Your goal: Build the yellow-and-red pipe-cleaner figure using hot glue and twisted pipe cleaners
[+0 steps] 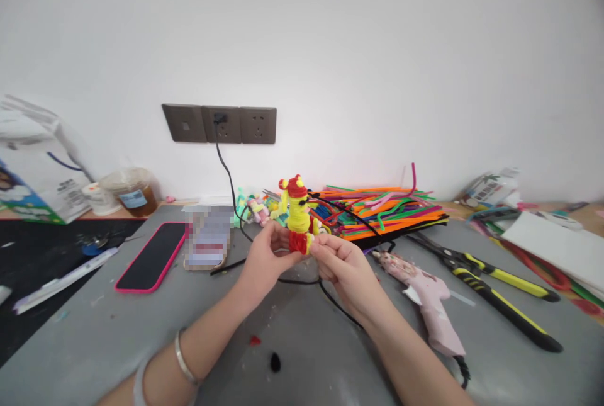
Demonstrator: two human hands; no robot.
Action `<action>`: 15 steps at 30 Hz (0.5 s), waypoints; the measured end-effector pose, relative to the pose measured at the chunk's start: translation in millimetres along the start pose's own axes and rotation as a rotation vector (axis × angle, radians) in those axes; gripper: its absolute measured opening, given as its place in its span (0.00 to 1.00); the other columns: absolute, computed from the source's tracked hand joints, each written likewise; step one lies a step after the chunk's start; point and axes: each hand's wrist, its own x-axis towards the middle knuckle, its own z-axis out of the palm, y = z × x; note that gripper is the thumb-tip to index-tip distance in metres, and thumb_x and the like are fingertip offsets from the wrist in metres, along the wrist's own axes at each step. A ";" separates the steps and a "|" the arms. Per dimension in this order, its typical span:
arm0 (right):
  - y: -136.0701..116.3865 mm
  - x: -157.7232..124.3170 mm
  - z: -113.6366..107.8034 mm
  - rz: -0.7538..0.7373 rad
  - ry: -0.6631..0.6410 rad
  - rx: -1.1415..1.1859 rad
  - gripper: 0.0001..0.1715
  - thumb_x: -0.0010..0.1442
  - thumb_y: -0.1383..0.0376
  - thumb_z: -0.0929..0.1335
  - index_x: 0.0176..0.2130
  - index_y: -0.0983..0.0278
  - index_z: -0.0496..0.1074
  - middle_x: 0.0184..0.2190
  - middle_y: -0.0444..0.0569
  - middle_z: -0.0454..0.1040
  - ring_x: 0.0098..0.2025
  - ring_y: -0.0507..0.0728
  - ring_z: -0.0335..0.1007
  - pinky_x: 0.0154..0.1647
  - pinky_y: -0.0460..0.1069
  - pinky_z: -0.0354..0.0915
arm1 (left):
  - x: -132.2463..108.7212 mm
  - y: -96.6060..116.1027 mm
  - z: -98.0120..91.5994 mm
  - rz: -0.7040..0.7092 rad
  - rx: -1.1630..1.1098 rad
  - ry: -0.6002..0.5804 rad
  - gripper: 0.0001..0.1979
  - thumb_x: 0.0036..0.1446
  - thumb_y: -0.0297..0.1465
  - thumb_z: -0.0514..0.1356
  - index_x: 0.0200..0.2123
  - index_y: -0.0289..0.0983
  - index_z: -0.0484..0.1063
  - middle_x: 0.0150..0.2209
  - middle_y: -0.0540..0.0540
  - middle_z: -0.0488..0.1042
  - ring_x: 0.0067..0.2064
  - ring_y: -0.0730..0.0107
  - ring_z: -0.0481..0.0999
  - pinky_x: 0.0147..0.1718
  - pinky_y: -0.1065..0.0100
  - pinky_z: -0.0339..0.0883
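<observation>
Between both hands a small yellow and red pipe-cleaner figure (298,214) is held upright above the grey mat. My left hand (270,257) grips its lower left side, the thumb against the red base. On the other side, my right hand (340,265) pinches the figure's lower right edge with thumb and fingertips. Red rounded bits top the yellow head, and a small dark part shows at its right. A black fuzzy bit (275,362) and a red scrap (255,340) lie on the mat below.
A pink glue gun (427,305) and long-handled pliers (491,293) lie at the right. Colourful pipe cleaners (391,211) are piled behind. Leftward are a pink-cased phone (153,258) and another phone (207,239). A black cord (226,173) hangs from the wall socket.
</observation>
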 end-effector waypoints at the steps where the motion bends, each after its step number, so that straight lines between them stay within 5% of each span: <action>1: 1.3 0.0 -0.8 0.003 0.002 -0.003 0.24 0.46 0.50 0.78 0.27 0.65 0.72 0.13 0.31 0.50 0.17 0.44 0.35 0.20 0.47 0.34 | -0.1 0.0 0.0 0.001 -0.006 0.002 0.22 0.39 0.31 0.74 0.29 0.38 0.62 0.32 0.49 0.75 0.35 0.69 0.76 0.35 0.69 0.71; 15: 4.6 -0.3 -3.9 0.020 0.008 0.017 0.24 0.47 0.49 0.78 0.27 0.65 0.71 0.13 0.31 0.47 0.17 0.43 0.33 0.19 0.46 0.33 | -3.7 0.2 -0.5 0.031 0.174 0.031 0.18 0.43 0.32 0.70 0.30 0.38 0.62 0.28 0.53 0.70 0.29 0.72 0.69 0.31 0.70 0.63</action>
